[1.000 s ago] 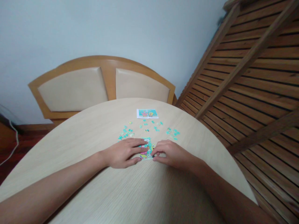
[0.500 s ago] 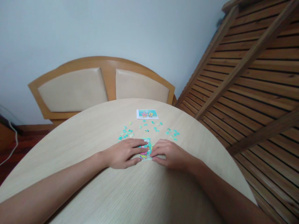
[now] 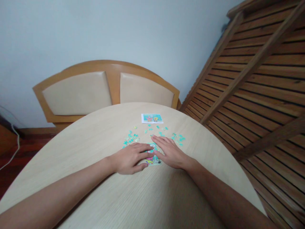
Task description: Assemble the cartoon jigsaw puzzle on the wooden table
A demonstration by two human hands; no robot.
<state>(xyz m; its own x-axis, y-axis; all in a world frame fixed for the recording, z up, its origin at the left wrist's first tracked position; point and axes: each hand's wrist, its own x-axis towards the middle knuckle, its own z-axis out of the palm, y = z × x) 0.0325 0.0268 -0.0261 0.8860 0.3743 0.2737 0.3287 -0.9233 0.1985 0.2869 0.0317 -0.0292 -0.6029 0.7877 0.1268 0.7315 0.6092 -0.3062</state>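
My left hand (image 3: 131, 158) lies palm down with its fingers stretched over a partly assembled jigsaw puzzle (image 3: 156, 160), teal with pink and yellow cartoon figures. From the other side my right hand (image 3: 172, 153) reaches across the puzzle's upper right, fingers extended and thumb apart. Its fingertips are at a small dark-and-yellow puzzle piece (image 3: 151, 135) just beyond the puzzle; whether they touch it I cannot tell. Part of the puzzle is hidden under both hands.
Loose teal pieces lie in a left cluster (image 3: 131, 137) and a right cluster (image 3: 178, 138), with several more between. Behind them lies a picture card (image 3: 152, 118) with cartoon figures. The round wooden table (image 3: 100, 133) meets a padded headboard (image 3: 114, 82); wooden slats (image 3: 257, 89) stand right.
My right hand has let go of the puzzle's right edge and moved up and forward, its fingers opening out. My left hand stays on the puzzle. The view has shifted slightly.
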